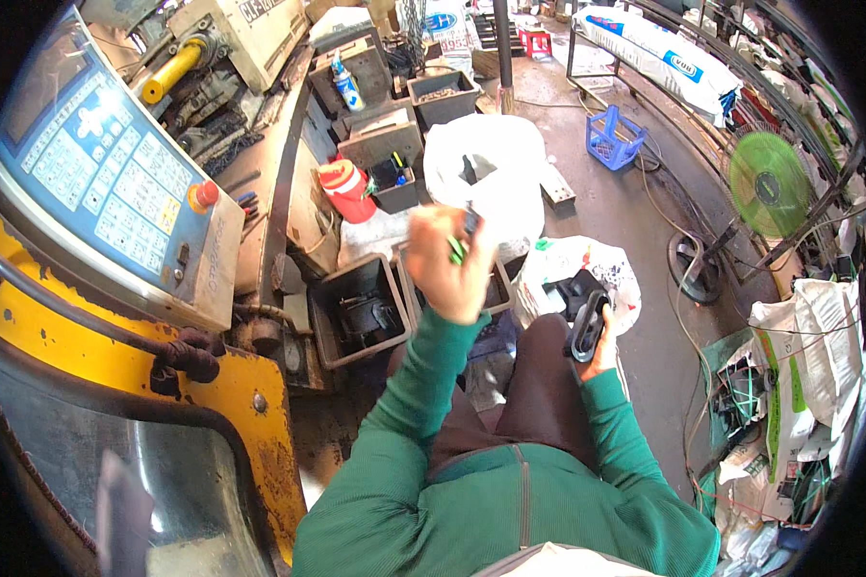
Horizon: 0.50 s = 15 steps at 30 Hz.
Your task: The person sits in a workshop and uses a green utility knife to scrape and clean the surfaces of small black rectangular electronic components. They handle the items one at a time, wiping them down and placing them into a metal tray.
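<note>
The left hand (449,264) is clutching a blurred green-and-black item (458,250) while the right hand (602,350) is gripping a black oval part (587,333) near a white bag (624,279), perhaps risking a drop should that hold loosen.

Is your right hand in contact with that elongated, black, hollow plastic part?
Touching. The head view shows the bare right hand gripping the elongated, black, hollow plastic part, fingers against its right side with no gap.
</note>
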Tool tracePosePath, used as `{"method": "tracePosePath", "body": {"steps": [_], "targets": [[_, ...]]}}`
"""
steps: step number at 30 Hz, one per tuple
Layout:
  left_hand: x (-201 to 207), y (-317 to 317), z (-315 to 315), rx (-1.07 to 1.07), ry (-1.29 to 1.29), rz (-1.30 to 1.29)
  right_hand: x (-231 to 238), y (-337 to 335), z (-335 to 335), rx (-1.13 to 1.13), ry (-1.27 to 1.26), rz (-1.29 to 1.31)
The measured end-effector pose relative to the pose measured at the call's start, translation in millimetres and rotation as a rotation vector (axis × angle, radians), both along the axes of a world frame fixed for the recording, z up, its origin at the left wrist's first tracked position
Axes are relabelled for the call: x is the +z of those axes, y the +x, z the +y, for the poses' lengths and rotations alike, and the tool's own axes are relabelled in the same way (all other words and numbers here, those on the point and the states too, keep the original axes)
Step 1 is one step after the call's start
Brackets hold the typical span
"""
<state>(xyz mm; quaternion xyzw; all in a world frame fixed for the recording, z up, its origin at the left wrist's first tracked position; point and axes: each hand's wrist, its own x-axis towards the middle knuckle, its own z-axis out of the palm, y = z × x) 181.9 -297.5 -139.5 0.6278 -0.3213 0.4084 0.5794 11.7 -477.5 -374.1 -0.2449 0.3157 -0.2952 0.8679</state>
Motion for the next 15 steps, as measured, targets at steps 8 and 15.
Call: {"method": "tracePosePath", "body": {"steps": [8,15], "targets": [[-35.4,216.4,-78.6,0.284,0.590,0.371,61.0,-0.7,26.1,0.158,0.088,0.039],[-61.1,81.8,-51.6,-0.693,0.869,0.573,110.6,-11.0,24.3,0.482,0.161,-0.130]]}}
